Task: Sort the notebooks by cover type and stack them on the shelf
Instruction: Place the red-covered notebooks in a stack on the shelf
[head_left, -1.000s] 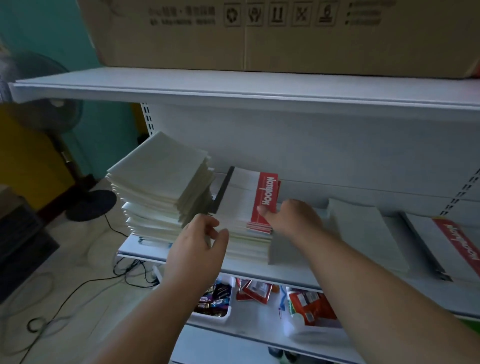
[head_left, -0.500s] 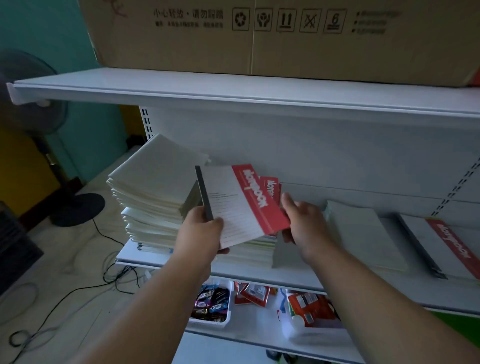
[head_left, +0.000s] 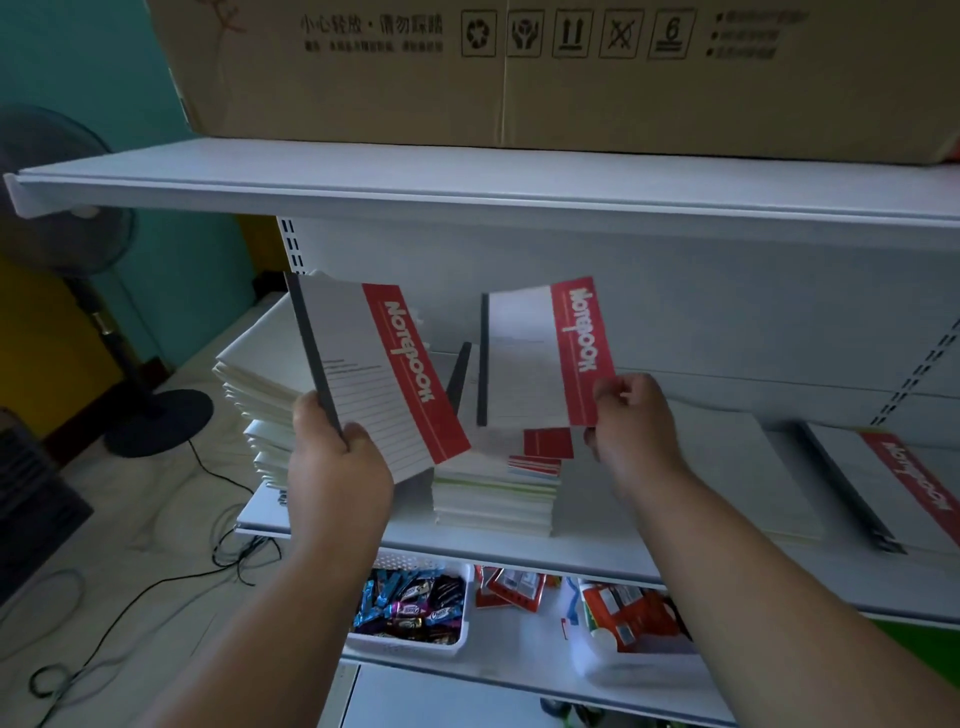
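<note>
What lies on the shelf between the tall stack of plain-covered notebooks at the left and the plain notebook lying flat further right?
In the head view, a shorter stack topped by red-banded notebooks stands between them on the shelf.

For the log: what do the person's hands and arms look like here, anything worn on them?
Both are bare: the left hand and right hand show no gloves, rings, watch or bands. No sleeve shows on either forearm up to the frame's bottom edge.
</note>
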